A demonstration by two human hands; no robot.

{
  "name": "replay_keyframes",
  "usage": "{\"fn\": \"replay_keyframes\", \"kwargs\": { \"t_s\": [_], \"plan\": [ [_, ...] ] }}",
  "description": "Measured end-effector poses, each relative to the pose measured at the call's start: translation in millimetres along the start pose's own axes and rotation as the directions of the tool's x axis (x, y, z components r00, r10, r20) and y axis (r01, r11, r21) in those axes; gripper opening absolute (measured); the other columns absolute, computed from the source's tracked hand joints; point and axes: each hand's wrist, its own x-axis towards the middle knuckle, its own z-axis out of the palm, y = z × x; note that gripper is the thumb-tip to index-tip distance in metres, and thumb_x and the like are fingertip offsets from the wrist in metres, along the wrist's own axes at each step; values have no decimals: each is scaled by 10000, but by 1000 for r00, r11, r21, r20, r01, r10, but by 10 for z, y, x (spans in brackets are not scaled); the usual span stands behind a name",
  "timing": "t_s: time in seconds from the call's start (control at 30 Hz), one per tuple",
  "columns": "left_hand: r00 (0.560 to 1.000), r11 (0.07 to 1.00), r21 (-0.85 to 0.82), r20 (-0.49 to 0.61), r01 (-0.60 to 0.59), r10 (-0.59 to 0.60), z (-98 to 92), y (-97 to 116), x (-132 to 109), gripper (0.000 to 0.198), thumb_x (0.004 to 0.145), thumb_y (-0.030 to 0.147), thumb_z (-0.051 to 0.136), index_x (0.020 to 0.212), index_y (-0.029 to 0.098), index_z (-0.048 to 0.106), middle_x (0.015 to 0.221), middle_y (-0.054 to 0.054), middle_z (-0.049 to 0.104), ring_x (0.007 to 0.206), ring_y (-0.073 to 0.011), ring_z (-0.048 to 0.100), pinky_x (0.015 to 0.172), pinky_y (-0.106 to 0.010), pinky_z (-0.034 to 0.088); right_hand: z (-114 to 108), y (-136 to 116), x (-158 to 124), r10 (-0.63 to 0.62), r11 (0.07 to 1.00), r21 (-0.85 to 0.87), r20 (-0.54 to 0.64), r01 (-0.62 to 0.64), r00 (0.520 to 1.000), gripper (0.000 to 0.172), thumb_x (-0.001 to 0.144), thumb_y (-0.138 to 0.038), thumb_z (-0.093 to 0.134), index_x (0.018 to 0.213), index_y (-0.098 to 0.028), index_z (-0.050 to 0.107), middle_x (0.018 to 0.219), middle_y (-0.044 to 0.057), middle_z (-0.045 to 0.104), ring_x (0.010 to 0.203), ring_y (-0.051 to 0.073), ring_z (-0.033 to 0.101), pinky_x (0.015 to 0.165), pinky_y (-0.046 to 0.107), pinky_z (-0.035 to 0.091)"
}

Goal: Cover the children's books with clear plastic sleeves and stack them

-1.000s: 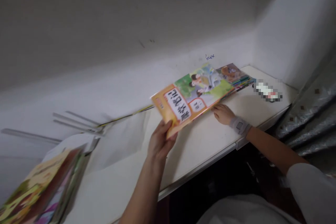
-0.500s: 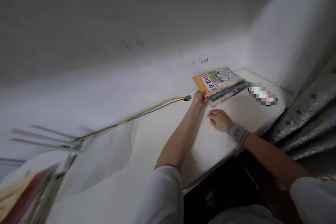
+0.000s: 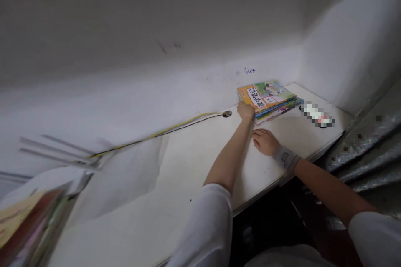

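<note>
A stack of books (image 3: 277,104) lies on the white desktop against the wall; the top one has an orange and green illustrated cover with large Chinese characters. My left hand (image 3: 245,111) is closed at the stack's left end, its fingers curled against the corner and the fingertips partly hidden. Just in front of the stack, my right hand (image 3: 265,142) rests on the desktop with fingers stretched out and holds nothing. A grey wrist band (image 3: 285,158) is wrapped round my right wrist.
A blurred-out pixelated object (image 3: 317,113) lies right of the books. Yellow and black cables (image 3: 175,127) run along the wall to a round desk hole (image 3: 227,114). More books (image 3: 28,225) stand at lower left, near a grey rack (image 3: 59,156). A patterned curtain (image 3: 360,150) hangs at right.
My left hand has shifted from the top book's near corner round to the stack's left end. The books sit more evenly over one another. My right hand has hardly moved.
</note>
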Motion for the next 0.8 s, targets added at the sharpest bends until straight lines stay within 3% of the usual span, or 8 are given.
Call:
{"fn": "replay_keyframes", "kwargs": {
  "t_s": [0.13,0.27,0.4,0.5,0.63,0.7,0.8],
  "plan": [
    [995,999,41,-96,15,-11,174,32,-86,387,827,95,480,1212,70,445,1311,-283,460,1253,-338,452,955,-446,398,13,8,10,5,999,-37,18,-4,1000,178,873,-175,480,969,-147,628,1038,118,620,1024,236,529,913,371,387],
    [994,999,32,-109,9,-5,226,45,-91,408,858,75,401,1265,42,402,1334,-294,435,1270,-331,434,964,-442,387,34,36,14,1,1000,-30,11,-1,1000,196,886,-180,463,974,-152,636,1039,119,624,1021,234,533,927,377,382],
    [998,999,-1,-54,-40,39,157,22,-87,441,864,101,419,1295,17,375,1277,-295,502,1203,-316,509,949,-421,408,73,87,13,-17,1000,-7,-22,17,1000,238,888,-181,448,1021,-164,645,1105,116,631,1059,228,536,945,378,387],
    [988,988,-17,-32,-153,152,-28,-15,-142,426,895,177,440,1287,16,402,1292,-267,509,1226,-275,496,1000,-364,380,124,146,5,-42,999,15,-61,43,997,281,858,-159,457,1073,-148,639,1166,128,627,1099,233,536,967,391,399],
    [926,926,12,-3,-378,378,-593,-171,-263,352,861,189,533,1201,99,520,1296,-171,544,1256,-214,456,1063,-302,317,201,243,-9,-124,990,46,-129,131,984,316,840,-159,443,1082,-137,645,1157,147,641,1078,236,568,970,415,427],
    [867,865,70,6,-497,498,-1047,-324,-317,308,840,173,551,1144,126,561,1274,-150,560,1244,-209,457,1072,-315,307,234,289,-10,-139,989,33,-160,146,977,325,842,-178,429,1074,-147,654,1135,146,652,1065,244,579,959,427,444],
    [789,776,254,-71,-577,610,-1928,-635,-396,285,858,185,502,1133,145,567,1269,-155,551,1246,-227,446,1084,-372,293,270,348,-10,-174,985,-7,-160,175,972,339,850,-204,416,1075,-134,659,1131,156,655,1066,253,589,959,420,455]
  ]
}}
